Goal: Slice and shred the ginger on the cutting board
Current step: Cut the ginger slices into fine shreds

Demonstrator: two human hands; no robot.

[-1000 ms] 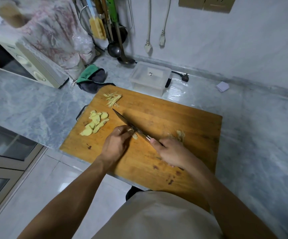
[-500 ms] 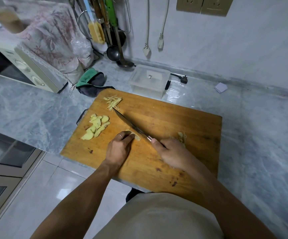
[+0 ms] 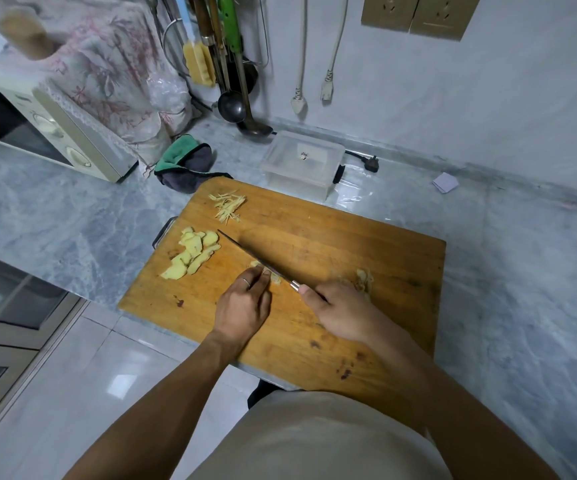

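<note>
right hand (image 3: 339,311) grips 1 knife (image 3: 256,259) | left hand (image 3: 245,306) pins ginger (image 3: 273,276) | 1 board (image 3: 332,244)

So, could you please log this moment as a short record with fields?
left hand: left hand pins a ginger piece to the cutting board
right hand: right hand grips the knife
blade: angled across that piece
slices: ginger slices, board's left
shreds: ginger shreds, far left corner
scraps: ginger scraps by right hand

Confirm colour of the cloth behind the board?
Green over dark grey cloth, clearest in the head view.
</note>
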